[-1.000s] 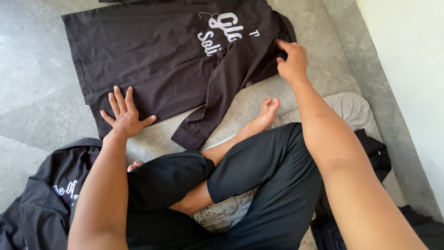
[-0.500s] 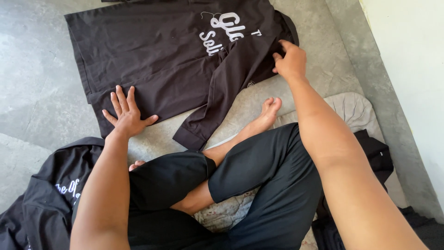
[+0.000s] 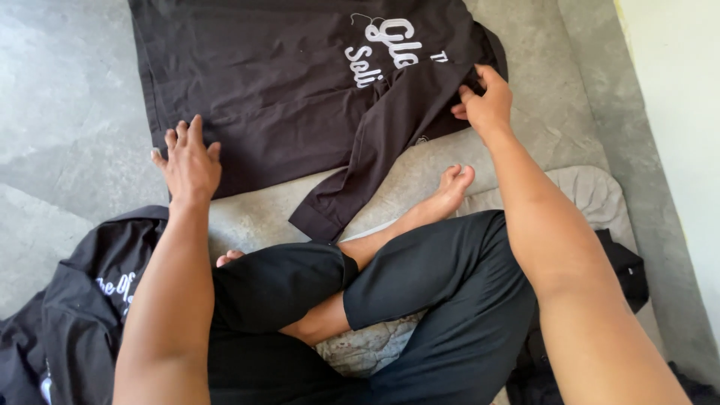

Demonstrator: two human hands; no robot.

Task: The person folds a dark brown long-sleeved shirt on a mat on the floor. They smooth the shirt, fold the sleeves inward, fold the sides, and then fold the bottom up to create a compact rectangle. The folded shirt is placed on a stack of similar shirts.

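Observation:
A black long-sleeved shirt (image 3: 300,82) with white lettering lies spread on the grey floor in front of my crossed legs. One sleeve (image 3: 352,176) is folded down across it toward my feet. My left hand (image 3: 187,161) rests flat on the shirt's lower left edge, fingers spread. At the shirt's right shoulder my right hand (image 3: 486,101) pinches the fabric.
A second black garment (image 3: 82,300) with white print lies crumpled at my left knee. More dark cloth (image 3: 622,266) sits to my right. I sit on a pale grey mat (image 3: 585,191). A light wall (image 3: 675,90) runs along the right side.
My left hand slid a little to the right along the shirt's lower edge. My right hand's fingers closed on the shoulder fabric.

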